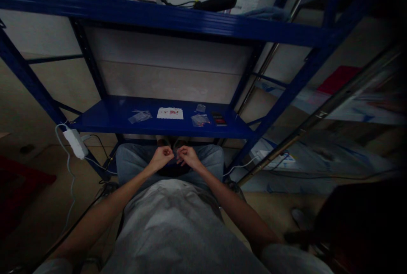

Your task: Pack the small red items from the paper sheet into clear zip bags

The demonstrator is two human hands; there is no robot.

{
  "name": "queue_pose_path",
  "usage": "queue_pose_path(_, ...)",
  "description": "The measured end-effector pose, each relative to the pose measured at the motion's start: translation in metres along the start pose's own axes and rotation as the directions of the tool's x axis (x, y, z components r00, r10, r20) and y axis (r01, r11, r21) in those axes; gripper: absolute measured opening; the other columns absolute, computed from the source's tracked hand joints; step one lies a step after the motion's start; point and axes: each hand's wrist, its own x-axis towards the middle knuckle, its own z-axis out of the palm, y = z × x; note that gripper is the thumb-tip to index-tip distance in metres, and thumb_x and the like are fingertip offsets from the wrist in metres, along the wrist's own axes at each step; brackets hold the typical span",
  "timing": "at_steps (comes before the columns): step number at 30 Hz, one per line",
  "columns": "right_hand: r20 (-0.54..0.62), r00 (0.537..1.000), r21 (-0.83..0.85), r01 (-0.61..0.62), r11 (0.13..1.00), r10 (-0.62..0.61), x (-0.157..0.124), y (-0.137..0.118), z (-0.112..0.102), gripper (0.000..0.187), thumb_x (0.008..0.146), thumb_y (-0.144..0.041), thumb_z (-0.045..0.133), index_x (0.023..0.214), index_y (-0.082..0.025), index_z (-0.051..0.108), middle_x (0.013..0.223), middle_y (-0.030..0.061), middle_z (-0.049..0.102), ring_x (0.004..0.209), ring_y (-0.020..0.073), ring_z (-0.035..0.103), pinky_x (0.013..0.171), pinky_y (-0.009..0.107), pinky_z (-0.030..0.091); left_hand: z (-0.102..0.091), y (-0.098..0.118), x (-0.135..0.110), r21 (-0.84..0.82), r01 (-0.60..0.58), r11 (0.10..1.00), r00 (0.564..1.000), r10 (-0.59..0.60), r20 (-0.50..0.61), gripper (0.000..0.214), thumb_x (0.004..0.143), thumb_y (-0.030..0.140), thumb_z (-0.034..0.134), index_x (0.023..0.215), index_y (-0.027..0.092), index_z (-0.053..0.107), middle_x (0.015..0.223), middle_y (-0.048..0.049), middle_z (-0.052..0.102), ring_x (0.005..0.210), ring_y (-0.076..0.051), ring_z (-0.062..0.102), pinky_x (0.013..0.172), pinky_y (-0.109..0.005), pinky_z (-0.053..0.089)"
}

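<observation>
While the person (170, 223) is sitting in jeans (130, 159), the left hand (163, 155) and the right hand (188, 156) are hovering close together above the lap, fingers curled inward; whether they are pinching anything is too dark to tell. Just beyond the knees, the front edge of the lower blue shelf (149, 103) is running crosswise. On it, a white card (168, 116) with reddish marks is lying almost straight ahead of the hands, set back from that edge. Clear plastic bags (140, 116) are lying to its left and a clear bag (200, 119) to its right, with blue surface showing between. Farther right, dark flat boxes (219, 119) are resting near the shelf's end. Blue uprights (280, 92) are bounding both sides, and an upper shelf (143, 13) is spanning above.
</observation>
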Motion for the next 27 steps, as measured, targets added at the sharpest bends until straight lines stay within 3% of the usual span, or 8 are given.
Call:
queue_pose_path(5,-0.099,0.993,0.119,0.068,0.991,-0.056,0.001,-0.015,-0.022,0.028,0.074,-0.04,0.065,0.09,-0.019,0.056,0.073,0.0017,0.069,0.054,0.0168,0.068,0.038,0.02,0.049,-0.017,-0.005,0.01,-0.118,0.088,0.989,0.994,-0.096,-0.058,0.014,0.073,0.028,0.061,0.079,0.016,0.059,0.068,-0.0001,0.062,0.058,-0.011,0.058,0.049,-0.017,0.04)
queue_pose_path(9,-0.054,0.994,0.225,0.108,0.968,-0.098,-0.002,-0.025,-0.03,0.03,0.076,-0.04,0.066,0.097,-0.02,0.059,0.079,0.0025,0.07,0.061,0.0178,0.07,0.045,0.022,0.053,-0.019,-0.001,0.007,-0.219,0.187,0.958,0.982,-0.178,0.058,0.033,0.082,0.04,0.058,0.103,0.014,0.061,0.095,-0.0122,0.07,0.076,-0.019,0.069,0.056,-0.024,0.052)
queue_pose_path(13,-0.045,0.996,0.237,0.081,0.968,-0.072,-0.001,-0.023,-0.027,0.03,0.075,-0.037,0.067,0.098,-0.019,0.06,0.081,0.0038,0.07,0.059,0.0179,0.069,0.043,0.021,0.052,-0.017,0.004,0.002,-0.369,0.312,0.876,0.944,-0.242,0.224,0.035,0.084,0.041,0.062,0.103,0.012,0.061,0.101,-0.0178,0.071,0.077,-0.023,0.072,0.058,-0.028,0.056)
queue_pose_path(18,-0.046,0.997,0.237,0.065,0.969,-0.055,-0.003,-0.022,-0.024,0.03,0.078,-0.036,0.065,0.102,-0.018,0.06,0.085,0.0068,0.072,0.062,0.0186,0.07,0.045,0.021,0.052,-0.018,0.002,0.003,-0.406,0.303,0.862,0.952,-0.251,0.176,0.029,0.076,0.026,0.075,0.096,0.01,0.062,0.09,-0.0144,0.074,0.076,-0.019,0.072,0.068,-0.026,0.058)
queue_pose_path(22,-0.154,0.987,0.356,0.006,0.935,0.052,-0.007,-0.025,-0.019,0.028,0.087,-0.039,0.054,0.106,-0.019,0.059,0.089,0.0089,0.072,0.071,0.0205,0.071,0.054,0.027,0.056,-0.019,0.002,0.005,-0.398,0.246,0.884,0.969,-0.218,0.115,0.031,0.075,0.031,0.076,0.094,0.008,0.064,0.082,-0.0121,0.074,0.075,-0.019,0.072,0.073,-0.029,0.058)
queue_pose_path(27,-0.073,0.954,0.526,-0.212,0.824,0.292,0.002,-0.021,0.0,0.046,0.093,-0.058,0.032,0.105,-0.02,0.056,0.089,0.0094,0.071,0.075,0.0231,0.071,0.057,0.037,0.057,-0.014,0.001,0.007,-0.359,0.183,0.915,0.983,-0.162,0.088,0.039,0.068,0.036,0.081,0.09,0.008,0.065,0.072,-0.0095,0.073,0.067,-0.021,0.072,0.066,-0.03,0.058)
